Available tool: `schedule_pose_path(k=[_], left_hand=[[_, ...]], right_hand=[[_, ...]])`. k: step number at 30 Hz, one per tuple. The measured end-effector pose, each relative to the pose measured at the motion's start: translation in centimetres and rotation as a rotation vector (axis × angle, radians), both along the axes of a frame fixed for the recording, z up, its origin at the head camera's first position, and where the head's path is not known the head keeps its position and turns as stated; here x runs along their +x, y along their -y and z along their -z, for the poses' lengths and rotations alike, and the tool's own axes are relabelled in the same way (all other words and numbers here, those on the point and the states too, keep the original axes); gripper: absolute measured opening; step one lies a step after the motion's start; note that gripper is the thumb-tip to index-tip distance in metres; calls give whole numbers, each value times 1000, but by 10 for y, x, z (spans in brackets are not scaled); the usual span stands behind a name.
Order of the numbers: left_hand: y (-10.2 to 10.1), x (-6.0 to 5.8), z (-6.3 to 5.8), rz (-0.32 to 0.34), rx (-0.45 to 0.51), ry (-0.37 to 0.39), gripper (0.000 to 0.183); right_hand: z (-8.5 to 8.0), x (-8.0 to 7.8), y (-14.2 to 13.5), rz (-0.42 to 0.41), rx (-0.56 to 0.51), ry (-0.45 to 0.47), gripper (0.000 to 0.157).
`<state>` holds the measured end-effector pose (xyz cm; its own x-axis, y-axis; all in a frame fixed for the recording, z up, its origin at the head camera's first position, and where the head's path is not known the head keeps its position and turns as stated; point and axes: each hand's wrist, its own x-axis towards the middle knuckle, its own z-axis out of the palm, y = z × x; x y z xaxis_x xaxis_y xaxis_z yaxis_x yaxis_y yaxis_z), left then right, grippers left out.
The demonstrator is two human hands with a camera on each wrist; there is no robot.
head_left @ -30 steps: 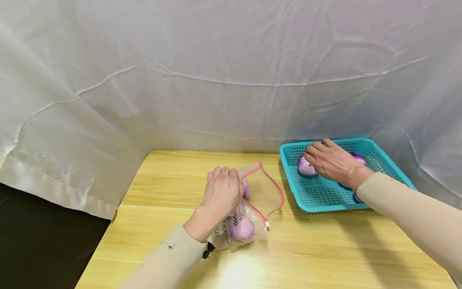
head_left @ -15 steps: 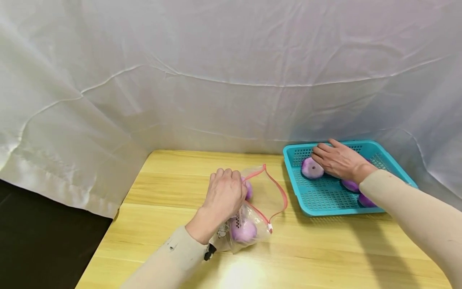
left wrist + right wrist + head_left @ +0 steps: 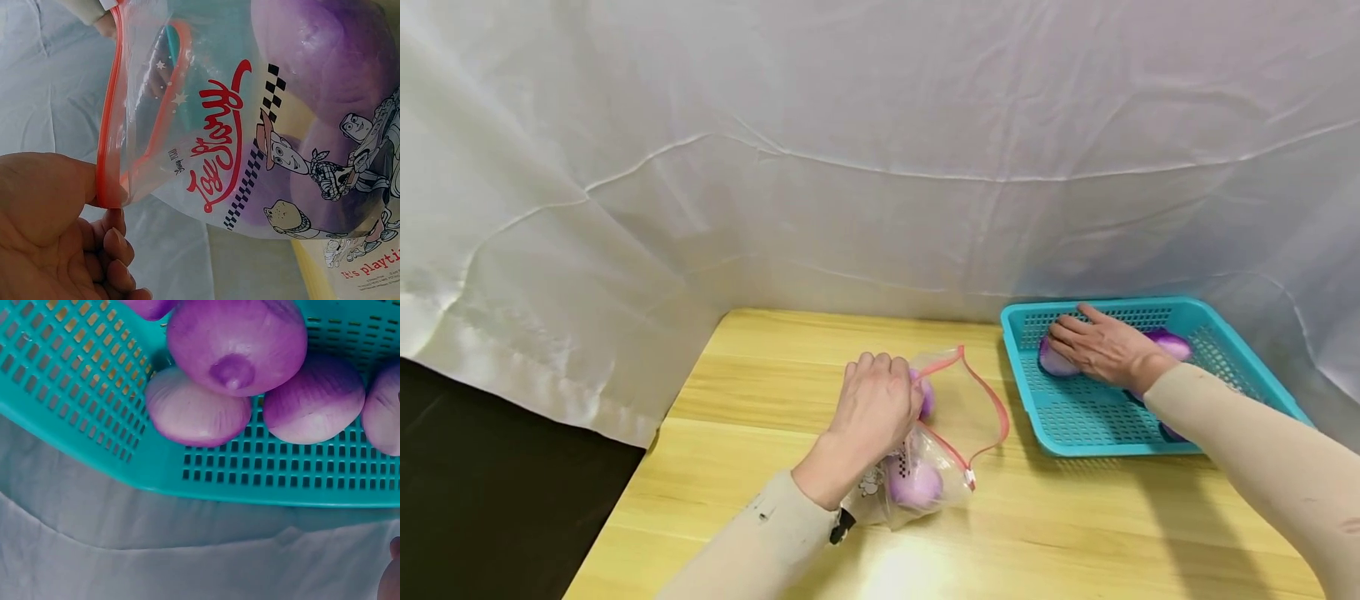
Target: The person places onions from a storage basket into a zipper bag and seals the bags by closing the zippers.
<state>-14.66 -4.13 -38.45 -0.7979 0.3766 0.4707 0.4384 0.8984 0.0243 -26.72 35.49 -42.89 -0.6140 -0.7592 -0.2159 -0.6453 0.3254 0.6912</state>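
In the head view, my left hand [image 3: 872, 404] holds the red-edged mouth of a clear zip bag [image 3: 951, 454], which gapes toward the right. The left wrist view shows thumb and fingers pinching the red strip of the printed bag [image 3: 206, 137]. Inside the bag, a purple onion [image 3: 915, 485] lies low, and another onion [image 3: 927, 398] shows beside the hand. Over at the right, my right hand [image 3: 1108, 352] curls its fingers over a purple-white onion [image 3: 1055, 361] in a turquoise basket [image 3: 1120, 451]. Only a sliver of that hand [image 3: 390, 575] appears in the right wrist view.
More onions lie in the basket, such as a dark purple onion [image 3: 1171, 343] behind the right wrist and a large onion [image 3: 237, 340] atop others. The wooden table [image 3: 760, 367] ends at a pale curtain [image 3: 865, 233] behind and to the left.
My right hand has shifted in the basket, and its fingers now cover more of the left onion. My left hand keeps hold of the bag. The whole head view has slid slightly.
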Motion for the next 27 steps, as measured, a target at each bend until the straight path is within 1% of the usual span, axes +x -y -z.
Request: schedule_pose_path(k=[6, 13, 15, 19, 22, 27], left_hand=[[-2, 1, 1, -8, -6, 15, 29], [-2, 2, 2, -9, 2, 75, 30], [-2, 3, 2, -7, -1, 68, 30], [-2, 5, 2, -2, -11, 27, 30], [-2, 6, 2, -3, -19, 11, 29], [-3, 6, 2, 0, -23, 10, 29]], right_hand=[[8, 1, -3, 0, 40, 9, 71], [15, 3, -7, 28, 29, 18, 75], [17, 2, -8, 34, 18, 19, 76], [21, 3, -9, 60, -8, 28, 77], [24, 3, -10, 85, -31, 37, 72], [27, 6, -12, 109, -79, 49, 64]])
